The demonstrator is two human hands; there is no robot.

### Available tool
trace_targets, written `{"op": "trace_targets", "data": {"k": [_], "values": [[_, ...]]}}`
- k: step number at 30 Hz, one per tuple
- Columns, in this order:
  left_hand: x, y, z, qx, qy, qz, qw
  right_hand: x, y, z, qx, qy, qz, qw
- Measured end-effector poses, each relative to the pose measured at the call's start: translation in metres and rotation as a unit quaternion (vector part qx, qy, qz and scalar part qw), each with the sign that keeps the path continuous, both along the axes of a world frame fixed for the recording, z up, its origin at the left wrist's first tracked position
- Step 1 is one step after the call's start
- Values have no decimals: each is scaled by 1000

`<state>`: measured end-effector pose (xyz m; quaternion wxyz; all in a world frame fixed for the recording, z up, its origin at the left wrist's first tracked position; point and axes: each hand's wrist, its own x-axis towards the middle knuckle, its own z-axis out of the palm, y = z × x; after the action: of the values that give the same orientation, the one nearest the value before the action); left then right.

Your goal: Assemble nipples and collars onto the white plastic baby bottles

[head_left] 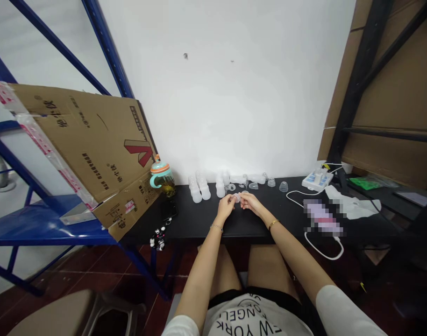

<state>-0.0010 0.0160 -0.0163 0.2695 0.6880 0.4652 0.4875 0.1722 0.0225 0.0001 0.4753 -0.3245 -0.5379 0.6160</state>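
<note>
Just above the black table's front half, my left hand (226, 206) and my right hand (251, 204) meet with fingers closed on a small translucent round bottle part (237, 197). Its exact kind is too small to make out, and fingertips cover some of it. Beyond my left hand stand two baby bottles (204, 187) side by side, whitish and see-through. Another bottle (220, 185) is closer to my hands. Behind my right hand lie several clear bottle pieces, among them a dome-shaped cap (284, 186) and a second cap (271, 182).
A teal-lidded jug (162, 179) and a dark phone (169, 210) with a beaded charm (158, 238) are at the left, by a large cardboard sheet (94, 144). At the right are a power strip (316, 179), white cable, a blurred purple item (322, 217) and white wrapping (353, 204).
</note>
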Motion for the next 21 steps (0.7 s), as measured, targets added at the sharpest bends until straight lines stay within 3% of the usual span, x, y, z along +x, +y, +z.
{"op": "trace_targets", "data": {"k": [21], "values": [[-1, -5, 7, -13, 16, -1, 1000, 1, -7, 7, 1, 21, 8, 1000]]}}
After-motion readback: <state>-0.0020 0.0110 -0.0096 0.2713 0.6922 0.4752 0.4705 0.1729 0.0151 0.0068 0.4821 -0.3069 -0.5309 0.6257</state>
